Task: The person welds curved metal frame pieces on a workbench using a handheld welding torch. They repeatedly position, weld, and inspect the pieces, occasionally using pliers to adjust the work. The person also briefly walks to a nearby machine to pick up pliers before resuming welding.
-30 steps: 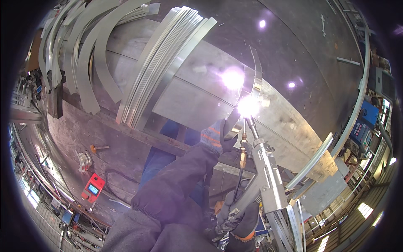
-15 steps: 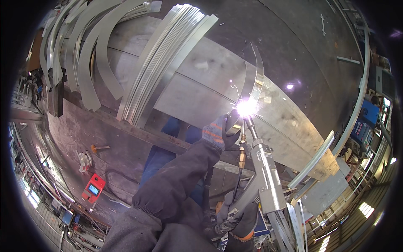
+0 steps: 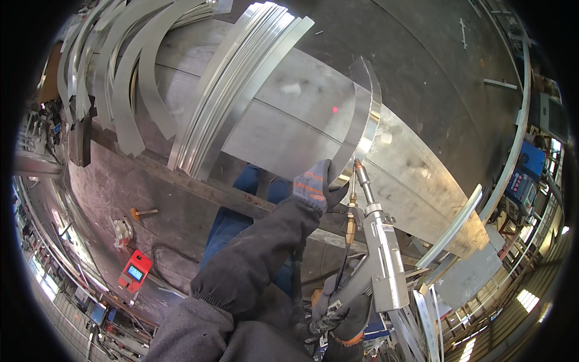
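Observation:
My left hand (image 3: 312, 184), in a grey glove with orange stripes, is closed on the near end of a curved metal strip (image 3: 367, 102). The strip arcs away over a flat metal plate and shows two edges joined in an L. My right hand (image 3: 330, 317), gloved and partly hidden, grips the handle of a silver handheld welding gun (image 3: 386, 253). The gun's copper-coloured nozzle (image 3: 360, 166) points at the strip near my left hand, with no arc showing. A thin wire feed tube with a brass fitting (image 3: 350, 226) runs beside the barrel.
A stack of curved metal strips (image 3: 232, 90) lies left of the plate (image 3: 301, 130), with wider curved pieces (image 3: 129, 78) beyond it. Another curved strip (image 3: 449, 229) rests at the plate's right end. A hammer (image 3: 145, 212) and a red device with a screen (image 3: 135, 271) are at lower left.
The bright welding arc and its sparks have gone out. A small red light spot now shows on the plate. The gun's nozzle sits slightly lower; my left hand still holds the strip.

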A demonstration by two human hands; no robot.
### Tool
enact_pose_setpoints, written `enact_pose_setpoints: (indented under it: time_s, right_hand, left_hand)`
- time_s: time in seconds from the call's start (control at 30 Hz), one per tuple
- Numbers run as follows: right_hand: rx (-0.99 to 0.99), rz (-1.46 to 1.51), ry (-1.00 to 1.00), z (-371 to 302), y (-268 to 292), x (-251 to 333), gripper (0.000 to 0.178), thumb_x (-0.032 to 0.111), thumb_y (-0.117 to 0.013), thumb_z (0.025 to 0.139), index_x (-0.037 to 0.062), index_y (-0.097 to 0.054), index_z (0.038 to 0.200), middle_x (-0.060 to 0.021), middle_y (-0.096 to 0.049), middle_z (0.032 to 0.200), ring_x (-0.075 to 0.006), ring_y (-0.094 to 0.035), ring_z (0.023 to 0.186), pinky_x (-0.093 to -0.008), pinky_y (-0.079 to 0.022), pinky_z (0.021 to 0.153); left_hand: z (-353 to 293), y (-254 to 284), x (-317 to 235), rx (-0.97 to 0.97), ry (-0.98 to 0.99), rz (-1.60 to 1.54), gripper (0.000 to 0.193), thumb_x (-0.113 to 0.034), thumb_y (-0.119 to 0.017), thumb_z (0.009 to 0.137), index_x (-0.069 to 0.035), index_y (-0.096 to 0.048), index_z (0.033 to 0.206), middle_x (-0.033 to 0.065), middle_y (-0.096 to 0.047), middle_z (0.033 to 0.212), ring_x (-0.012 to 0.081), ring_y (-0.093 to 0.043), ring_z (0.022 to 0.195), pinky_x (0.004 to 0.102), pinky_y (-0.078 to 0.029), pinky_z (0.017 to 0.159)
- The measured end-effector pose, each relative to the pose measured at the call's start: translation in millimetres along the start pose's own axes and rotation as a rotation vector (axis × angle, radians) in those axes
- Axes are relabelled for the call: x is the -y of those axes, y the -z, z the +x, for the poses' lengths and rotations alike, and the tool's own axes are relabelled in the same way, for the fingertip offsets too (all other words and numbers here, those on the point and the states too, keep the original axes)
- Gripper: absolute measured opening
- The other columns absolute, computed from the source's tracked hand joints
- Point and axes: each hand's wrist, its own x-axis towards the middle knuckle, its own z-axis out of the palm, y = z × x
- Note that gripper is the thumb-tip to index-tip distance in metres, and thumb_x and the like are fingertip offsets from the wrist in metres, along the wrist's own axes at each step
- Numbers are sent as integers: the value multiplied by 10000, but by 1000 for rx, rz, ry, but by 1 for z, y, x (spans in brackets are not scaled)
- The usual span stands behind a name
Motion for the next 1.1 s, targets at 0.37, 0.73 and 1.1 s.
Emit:
enact_pose_setpoints:
  time_s: [0.37, 0.73, 1.1]
  right_hand:
    - [-21, 4, -17, 4, 8, -10, 848, 821, -602, 838, 5, -521, 1054, -79, -513, 583, -200, -492, 466, -317, -409, 431]
    - [-39, -18, -5, 8, 4, -11, 854, 834, -592, 841, 13, -533, 1069, -81, -549, 632, -193, -534, 509, -306, -451, 460]
    - [85, 10, -18, 11, 4, -10, 843, 781, -590, 891, -20, -495, 1137, -82, -533, 878, -176, -569, 590, -319, -492, 480]
  left_hand:
    - [-2, 6, -5, 52, 68, 1, 555, -373, -888, 766, -21, -576, 1061, 193, -672, 821, 399, -685, 739, 464, -537, 635]
    - [0, 5, -3, 112, 120, 3, 611, -409, -877, 775, -7, -572, 1119, 215, -689, 878, 399, -703, 797, 458, -555, 681]
    - [2, -9, 8, 74, 39, 48, 462, -340, -781, 856, -30, -609, 1151, 148, -672, 906, 322, -694, 813, 426, -567, 702]
